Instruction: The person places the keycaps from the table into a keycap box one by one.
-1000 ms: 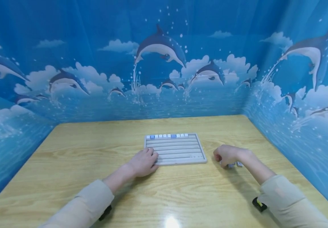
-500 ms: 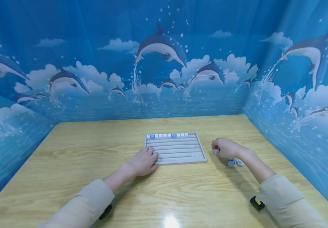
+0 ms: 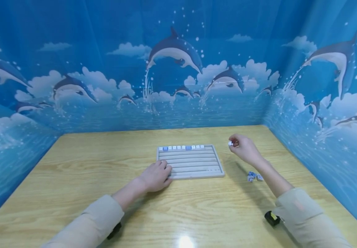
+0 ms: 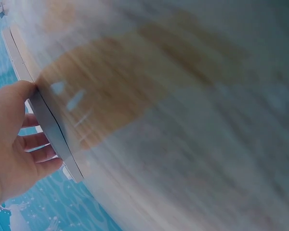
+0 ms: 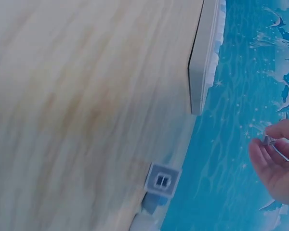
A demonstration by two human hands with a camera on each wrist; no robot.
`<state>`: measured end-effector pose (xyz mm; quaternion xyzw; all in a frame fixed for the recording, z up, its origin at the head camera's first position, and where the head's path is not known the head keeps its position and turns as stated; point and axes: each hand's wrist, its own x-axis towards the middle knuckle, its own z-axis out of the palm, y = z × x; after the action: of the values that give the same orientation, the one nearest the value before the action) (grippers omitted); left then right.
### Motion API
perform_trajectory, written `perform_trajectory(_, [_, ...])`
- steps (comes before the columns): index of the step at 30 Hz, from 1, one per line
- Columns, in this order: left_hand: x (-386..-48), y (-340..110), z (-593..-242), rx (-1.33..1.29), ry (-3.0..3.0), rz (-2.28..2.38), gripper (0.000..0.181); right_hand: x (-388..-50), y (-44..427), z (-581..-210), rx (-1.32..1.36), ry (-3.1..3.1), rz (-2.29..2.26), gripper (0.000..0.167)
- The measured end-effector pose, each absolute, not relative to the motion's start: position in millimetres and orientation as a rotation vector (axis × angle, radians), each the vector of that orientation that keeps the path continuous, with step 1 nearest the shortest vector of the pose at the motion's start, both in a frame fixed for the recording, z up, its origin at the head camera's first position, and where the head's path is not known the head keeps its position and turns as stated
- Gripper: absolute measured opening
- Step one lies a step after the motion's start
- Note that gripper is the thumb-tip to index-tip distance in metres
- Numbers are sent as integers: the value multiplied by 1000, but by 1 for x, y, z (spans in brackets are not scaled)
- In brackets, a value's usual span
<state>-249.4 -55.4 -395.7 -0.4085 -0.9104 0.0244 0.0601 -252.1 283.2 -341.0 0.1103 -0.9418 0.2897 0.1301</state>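
A pale grey ridged tray (image 3: 190, 159) lies on the table, with a row of white and blue keycaps (image 3: 188, 147) along its far edge. My left hand (image 3: 156, 176) rests on the tray's near left corner; in the left wrist view that hand (image 4: 19, 139) has its thumb and fingers along the tray's side (image 4: 53, 127). Raised off the table to the right of the tray, my right hand (image 3: 246, 150) pinches a white keycap (image 3: 230, 143) between thumb and fingers. The right wrist view shows the right hand (image 5: 279, 163) holding that small piece (image 5: 268, 140) away from the tray (image 5: 202, 62).
Several loose blue and white keycaps (image 3: 251, 176) lie on the wooden table below the right hand, near the forearm. One of them (image 5: 162, 180) shows its underside in the right wrist view. A blue curtain with dolphins (image 3: 178, 55) stands behind and beside the table.
My right hand has risen from the loose keycaps and moved away from me, with a white keycap now pinched in it. The left hand and tray have stayed in place.
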Motion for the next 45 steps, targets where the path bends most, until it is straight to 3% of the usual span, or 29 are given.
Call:
perform_trajectory(12, [-248, -55, -395, -1237, -2741, 56, 24, -253, 274, -333, 197, -2609, 1098, 22])
perform_trajectory(24, [-249, -55, -398, -1227, -2766, 82, 26, -249, 269, -325, 382, -2293, 1605, 26])
perform_trajectory(37, [-250, -55, -398, -1220, -2760, 80, 27, -249, 263, -314, 497, -2200, 1388, 22])
perform_trajectory(45, [-249, -56, -396, -1224, -2755, 63, 25, -268, 260, -317, 335, -2437, 1366, 25])
